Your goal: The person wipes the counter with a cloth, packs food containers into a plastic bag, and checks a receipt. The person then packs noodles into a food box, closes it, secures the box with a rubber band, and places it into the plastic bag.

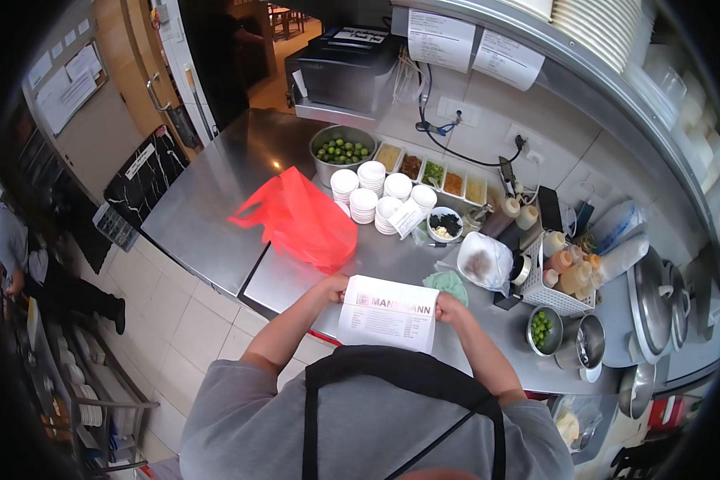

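A white printed paper sheet (386,320) with a large heading and small text is held up in front of my chest. My left hand (335,288) is closed on its left edge, fingers partly hidden. On the opposite edge my right hand (451,308) grips the paper too. A red plastic bag (308,222) lies crumpled on the steel counter (216,176), just beyond my left hand. Close to my right hand is a green cloth (448,284). Several stacks of white small cups (364,202) stand past the bag.
Behind the cups are a pot of green limes (342,152) and several topping containers (433,174). To the right stand a bag-lined container (486,262), a white bottle basket (564,288) and metal bowls (545,330). A shelf (592,88) overhangs the counter. Another person (44,268) is at far left.
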The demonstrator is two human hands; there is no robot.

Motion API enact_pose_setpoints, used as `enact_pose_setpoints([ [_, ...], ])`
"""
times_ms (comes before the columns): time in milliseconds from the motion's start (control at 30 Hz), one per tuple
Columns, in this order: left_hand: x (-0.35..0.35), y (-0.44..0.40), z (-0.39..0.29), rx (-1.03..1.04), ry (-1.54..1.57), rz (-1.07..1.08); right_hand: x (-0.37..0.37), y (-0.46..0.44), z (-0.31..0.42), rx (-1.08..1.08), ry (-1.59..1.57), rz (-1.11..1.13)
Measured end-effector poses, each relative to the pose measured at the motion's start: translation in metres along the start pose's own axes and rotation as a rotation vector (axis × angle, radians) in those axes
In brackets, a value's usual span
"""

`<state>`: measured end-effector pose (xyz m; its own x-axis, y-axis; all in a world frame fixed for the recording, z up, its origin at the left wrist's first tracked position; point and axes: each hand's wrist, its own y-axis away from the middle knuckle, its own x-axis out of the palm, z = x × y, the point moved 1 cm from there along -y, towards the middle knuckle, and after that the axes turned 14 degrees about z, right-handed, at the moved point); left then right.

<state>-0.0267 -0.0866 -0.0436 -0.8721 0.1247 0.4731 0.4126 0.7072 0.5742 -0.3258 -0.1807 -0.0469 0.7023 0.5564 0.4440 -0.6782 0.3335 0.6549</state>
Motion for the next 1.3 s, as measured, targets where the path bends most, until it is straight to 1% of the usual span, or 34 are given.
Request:
enact_pose_setpoints([
  [67, -0.004, 0.002, 0.009, -0.037, -0.007, 0.007, 0.01, 0.006, -0.002, 0.048, 0.022, -0.022],
  [133, -0.005, 0.008, 0.013, -0.08, -0.012, 0.07, 0.027, 0.021, 0.004, 0.097, 0.182, -0.118],
  [167, -0.003, 0.015, 0.014, -0.079, -0.007, 0.067, 0.027, 0.023, 0.002, 0.101, 0.185, -0.115],
  [233, 0.001, 0.033, 0.019, -0.205, -0.081, 0.015, 0.02, 0.03, -0.007, 0.062, 0.243, -0.061],
  [267, -0.002, 0.037, 0.024, -0.21, -0.074, 0.012, 0.018, 0.034, -0.013, 0.071, 0.241, -0.057],
  [333, -0.006, 0.045, 0.039, -0.221, -0.081, 0.109, 0.016, 0.044, -0.031, 0.107, 0.146, 0.04],
  [367, -0.012, 0.045, 0.046, -0.242, -0.07, 0.111, 0.022, 0.053, -0.036, 0.123, 0.129, 0.041],
  [433, -0.025, 0.037, 0.048, -0.092, -0.18, 0.198, 0.028, 0.067, -0.043, 0.021, 0.159, 0.114],
  [467, -0.027, 0.035, 0.044, -0.055, -0.253, 0.197, 0.013, 0.06, -0.052, -0.023, 0.14, 0.155],
  [500, 0.006, 0.057, 0.015, -0.083, -0.404, 0.1, -0.001, 0.051, -0.061, -0.066, 0.113, 0.192],
  [533, -0.007, 0.055, 0.015, -0.083, -0.52, 0.03, 0.006, 0.057, -0.055, -0.043, 0.069, 0.183],
  [567, -0.011, 0.053, 0.012, -0.117, -0.586, 0.005, -0.004, 0.049, -0.062, -0.045, 0.027, 0.224],
  [600, -0.023, 0.043, 0.021, -0.111, -0.48, 0.04, -0.004, 0.053, -0.059, -0.005, 0.041, 0.171],
  [633, -0.003, 0.051, 0.017, -0.095, -0.322, 0.044, 0.0, 0.06, -0.056, 0.033, 0.062, 0.122],
  [667, 0.002, 0.051, 0.02, -0.125, -0.317, 0.056, 0.003, 0.06, -0.06, 0.046, 0.032, 0.115],
  [733, 0.007, 0.05, 0.028, -0.043, 0.048, 0.085, 0.011, 0.061, -0.07, -0.084, -0.211, 0.113],
  [767, 0.008, 0.05, 0.032, -0.032, 0.173, 0.107, 0.015, 0.064, -0.074, -0.082, -0.223, 0.107],
  [800, 0.009, 0.05, 0.036, -0.044, 0.173, 0.109, 0.02, 0.066, -0.077, -0.112, -0.282, 0.115],
  [867, 0.02, 0.055, 0.037, 0.061, 0.269, 0.097, 0.027, 0.072, -0.081, -0.14, -0.35, 0.119],
  [933, 0.017, 0.05, 0.044, 0.073, 0.232, 0.087, 0.032, 0.081, -0.082, -0.244, -0.057, -0.079],
  [967, 0.02, 0.049, 0.044, 0.1, 0.195, 0.079, 0.045, 0.091, -0.074, -0.244, -0.068, -0.086],
  [1000, 0.022, 0.047, 0.043, 0.089, 0.192, 0.087, 0.059, 0.098, -0.062, -0.318, -0.166, -0.157],
  [1033, 0.032, 0.051, 0.035, 0.11, 0.136, -0.047, 0.069, 0.101, -0.054, -0.393, -0.26, -0.229],
  [1067, 0.039, 0.052, 0.032, 0.132, 0.081, -0.181, 0.07, 0.095, -0.054, -0.394, -0.264, -0.238],
  [1133, 0.044, 0.048, 0.041, 0.153, 0.118, -0.13, 0.067, 0.077, -0.056, -0.469, -0.358, -0.12],
  [1167, 0.048, 0.049, 0.042, 0.179, 0.154, -0.086, 0.067, 0.066, -0.059, -0.473, -0.362, -0.122],
  [1200, 0.053, 0.047, 0.044, 0.176, 0.149, -0.084, 0.068, 0.056, -0.063, -0.533, -0.391, -0.109],
  [1233, 0.064, 0.046, 0.044, 0.24, 0.267, -0.089, 0.07, 0.05, -0.065, -0.592, -0.419, -0.097],
  [1267, 0.07, 0.044, 0.044, 0.306, 0.386, -0.094, 0.072, 0.046, -0.068, -0.593, -0.421, -0.099],
  [1300, 0.069, 0.04, 0.048, 0.305, 0.386, -0.094, 0.072, 0.043, -0.071, -0.656, -0.432, -0.11],
])
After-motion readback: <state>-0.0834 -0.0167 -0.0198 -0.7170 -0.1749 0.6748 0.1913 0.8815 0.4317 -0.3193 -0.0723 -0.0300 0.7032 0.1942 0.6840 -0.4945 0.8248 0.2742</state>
